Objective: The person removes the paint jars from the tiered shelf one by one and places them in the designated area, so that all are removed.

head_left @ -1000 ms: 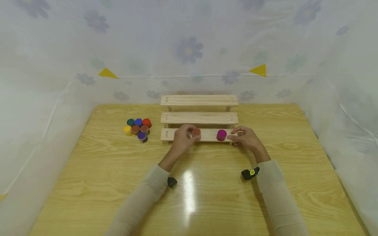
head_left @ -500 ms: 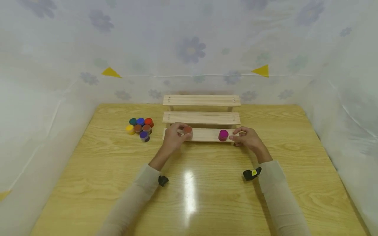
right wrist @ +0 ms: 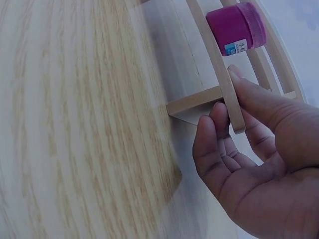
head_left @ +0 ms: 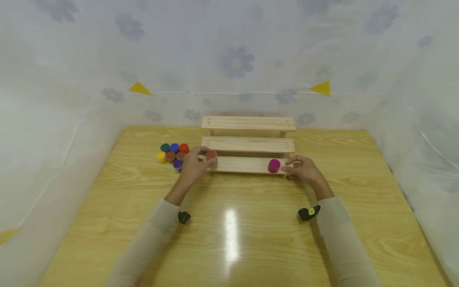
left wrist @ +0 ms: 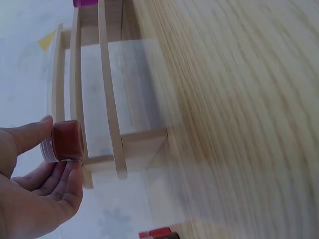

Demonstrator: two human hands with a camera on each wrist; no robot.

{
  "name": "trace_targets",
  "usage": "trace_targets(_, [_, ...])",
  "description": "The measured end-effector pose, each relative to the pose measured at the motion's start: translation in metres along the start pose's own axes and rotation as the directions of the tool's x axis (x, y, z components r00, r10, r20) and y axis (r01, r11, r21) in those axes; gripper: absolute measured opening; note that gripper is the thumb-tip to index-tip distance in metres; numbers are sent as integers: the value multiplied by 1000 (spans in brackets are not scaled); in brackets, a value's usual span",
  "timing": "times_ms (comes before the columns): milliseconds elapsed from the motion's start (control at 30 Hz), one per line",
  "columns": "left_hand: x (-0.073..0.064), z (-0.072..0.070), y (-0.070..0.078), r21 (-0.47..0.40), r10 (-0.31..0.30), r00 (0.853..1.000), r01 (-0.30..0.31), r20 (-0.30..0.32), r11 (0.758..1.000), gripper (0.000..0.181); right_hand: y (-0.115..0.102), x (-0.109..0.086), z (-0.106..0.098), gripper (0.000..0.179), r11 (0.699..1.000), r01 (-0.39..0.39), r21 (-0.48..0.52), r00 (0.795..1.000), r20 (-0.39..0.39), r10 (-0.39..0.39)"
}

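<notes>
My left hand [head_left: 195, 166] pinches a small paint jar [head_left: 211, 155] with a brown top between thumb and fingers. That brown jar [left wrist: 67, 141] hangs over the left end of the lowest step, apart from its board in the left wrist view. A three-step wooden rack [head_left: 244, 164] stands on the table. My right hand [head_left: 304, 171] grips the right end of its lowest step, thumb above the board and fingertips below it in the right wrist view. Close to that thumb, a magenta paint jar [right wrist: 237, 29] stands upright on the same step, untouched.
Left of the rack, several paint jars stand grouped on the table: yellow [head_left: 161, 157], dark green [head_left: 165, 148], blue [head_left: 174, 148], red [head_left: 184, 148], purple [head_left: 177, 165] and brown [head_left: 171, 156]. A flower-patterned sheet [head_left: 236, 61] walls the table's back and sides.
My left hand has carried the brown jar leftward along the lowest step to its left end. The right hand stays at the rack's right end. The head view has shifted slightly.
</notes>
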State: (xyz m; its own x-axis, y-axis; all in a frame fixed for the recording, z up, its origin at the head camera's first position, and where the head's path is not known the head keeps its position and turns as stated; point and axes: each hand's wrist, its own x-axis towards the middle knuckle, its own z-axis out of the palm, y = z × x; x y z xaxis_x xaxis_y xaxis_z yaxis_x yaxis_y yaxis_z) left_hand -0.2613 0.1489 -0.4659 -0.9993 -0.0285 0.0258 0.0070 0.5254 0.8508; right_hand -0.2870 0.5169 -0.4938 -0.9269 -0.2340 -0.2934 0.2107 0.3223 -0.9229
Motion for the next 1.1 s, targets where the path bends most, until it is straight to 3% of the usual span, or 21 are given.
trace_targets(433, [-4, -33, -23, 55, 47, 996, -43, -72, 998, 43, 4, 0, -7, 32, 1000, -19, -12, 1000, -12, 19])
trace_targets(667, [-6, -48, -37, 104, 10, 995, 1, -97, 995, 44, 3, -1, -9, 32, 1000, -15, -9, 1000, -10, 15])
trace_targets(1100, [-11, -71, -55, 89, -18, 988, 32, -152, 996, 43, 4, -3, -10, 37, 999, -26, -41, 1000, -8, 26])
